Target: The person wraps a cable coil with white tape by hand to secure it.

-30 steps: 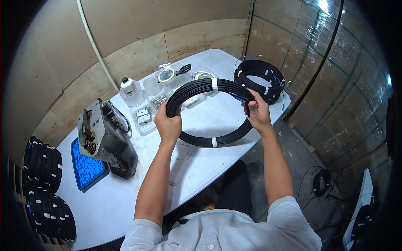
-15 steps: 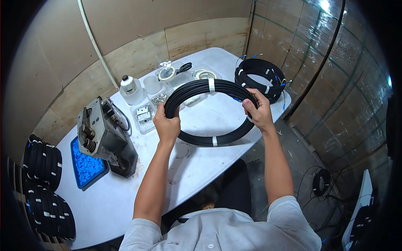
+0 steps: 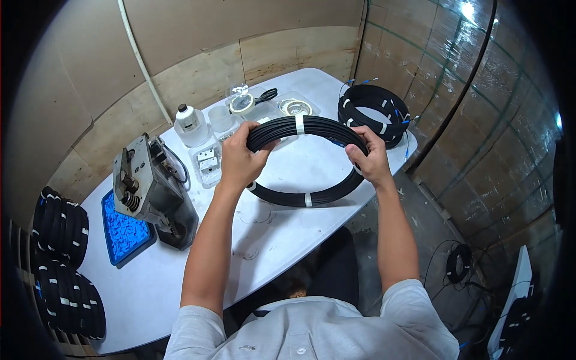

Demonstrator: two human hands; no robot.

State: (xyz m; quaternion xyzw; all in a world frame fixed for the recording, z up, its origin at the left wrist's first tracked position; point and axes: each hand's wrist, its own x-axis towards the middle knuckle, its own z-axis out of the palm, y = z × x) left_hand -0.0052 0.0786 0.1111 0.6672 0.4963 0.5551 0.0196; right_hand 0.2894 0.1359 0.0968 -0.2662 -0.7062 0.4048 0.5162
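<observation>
A coil of black cable (image 3: 327,197), bound with white tape bands, is held tilted above the white table. On its upper left side my left hand (image 3: 243,157) is closed around the bundle. My right hand (image 3: 370,157) grips the right side, thumb on the inner face and fingers over the outside. Behind the coil, at the table's far right corner, stands a stack of black cable coils (image 3: 375,114) with blue-tipped ends.
A metal press-like machine (image 3: 156,189) stands left, beside a tray of small blue pieces (image 3: 126,234). Near the back are a bottle (image 3: 187,120), tape rolls (image 3: 295,107), scissors (image 3: 266,95) and a clear box (image 3: 208,167). More cable coils (image 3: 67,294) hang off the left edge.
My left hand has shifted up and to the right along the coil, its grip now higher on the ring. My right hand and the coil have barely moved.
</observation>
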